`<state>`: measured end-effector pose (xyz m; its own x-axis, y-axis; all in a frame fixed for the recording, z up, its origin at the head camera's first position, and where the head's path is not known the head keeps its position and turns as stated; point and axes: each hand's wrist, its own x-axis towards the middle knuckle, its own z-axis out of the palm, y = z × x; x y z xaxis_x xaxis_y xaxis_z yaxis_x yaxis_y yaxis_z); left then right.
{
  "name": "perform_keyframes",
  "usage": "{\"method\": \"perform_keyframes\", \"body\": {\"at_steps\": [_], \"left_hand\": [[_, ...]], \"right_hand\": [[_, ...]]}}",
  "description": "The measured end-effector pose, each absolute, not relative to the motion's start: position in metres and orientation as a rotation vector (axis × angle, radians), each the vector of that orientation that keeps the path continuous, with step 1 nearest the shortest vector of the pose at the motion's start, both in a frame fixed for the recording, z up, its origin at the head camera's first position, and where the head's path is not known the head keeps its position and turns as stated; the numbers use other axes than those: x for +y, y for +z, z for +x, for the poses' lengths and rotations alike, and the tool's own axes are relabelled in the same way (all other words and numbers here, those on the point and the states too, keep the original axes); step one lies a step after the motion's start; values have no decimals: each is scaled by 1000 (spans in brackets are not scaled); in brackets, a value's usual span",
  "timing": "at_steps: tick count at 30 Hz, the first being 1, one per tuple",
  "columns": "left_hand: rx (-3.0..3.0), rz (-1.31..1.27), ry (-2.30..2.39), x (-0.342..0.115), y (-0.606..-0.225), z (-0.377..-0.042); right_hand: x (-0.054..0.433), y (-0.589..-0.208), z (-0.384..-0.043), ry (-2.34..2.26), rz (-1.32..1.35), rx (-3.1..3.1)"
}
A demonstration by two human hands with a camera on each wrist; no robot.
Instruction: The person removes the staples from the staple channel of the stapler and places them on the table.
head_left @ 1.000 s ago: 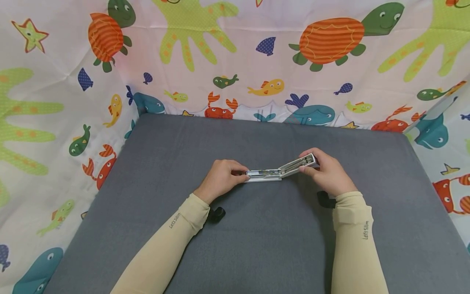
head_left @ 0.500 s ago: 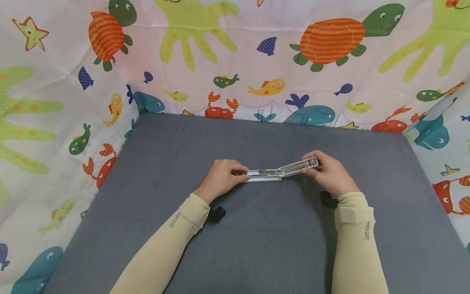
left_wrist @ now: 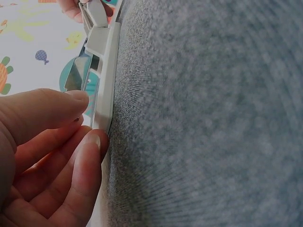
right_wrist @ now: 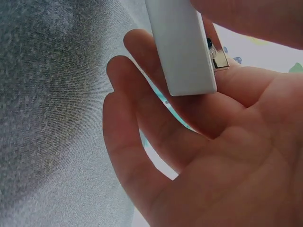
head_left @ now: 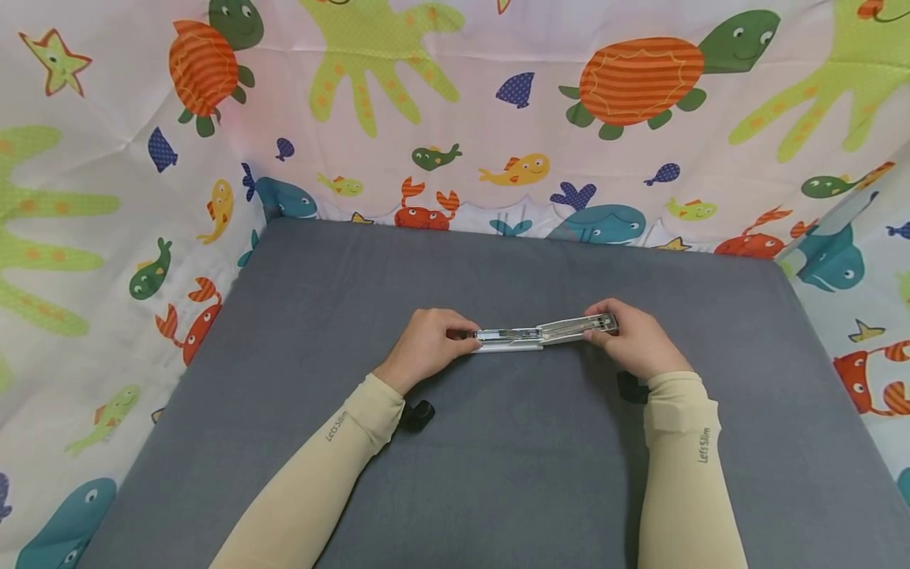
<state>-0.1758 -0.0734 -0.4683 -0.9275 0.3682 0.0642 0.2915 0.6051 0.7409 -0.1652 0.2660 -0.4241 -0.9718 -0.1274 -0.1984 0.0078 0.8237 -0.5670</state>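
Observation:
A white stapler is folded wide open on the grey cloth, its metal insides facing up. My left hand pinches the left end of its base between thumb and fingers. In the left wrist view the stapler's base lies along the cloth, with my left thumb by the metal rail. My right hand grips the far end of the raised upper arm, which tilts slightly up to the right. The right wrist view shows the smooth white back of that arm between thumb and fingers.
Grey cloth covers the table. A white curtain printed with sea animals stands behind it and at both sides. Black wrist-worn pieces show at the left wrist and the right wrist.
My right hand has lowered the stapler's upper arm, so it lies flatter and more in line with the base. My left hand keeps its hold on the base in the same place.

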Motion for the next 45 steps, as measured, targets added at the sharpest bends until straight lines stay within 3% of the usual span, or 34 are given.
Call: {"method": "perform_keyframes", "body": {"at_steps": [12,22,29,34,45], "left_hand": [[2746,571,1203,-76,-471,-176],[2737,594,1192,-73,-472,-179],[2750,602,1202,-73,-472,-180],[2766,626,1198,-75,-472,-179],[2763,655,1223,-77,-473,-180]], "right_hand": [[250,-419,-162,-887,-116,2962],[208,-418,-156,-939,-97,3188],[166,-421,-156,-930,-319,3182],[143,-429,-156,-858,-336,3127],[127,-438,-157,-737,-322,3157]]}}
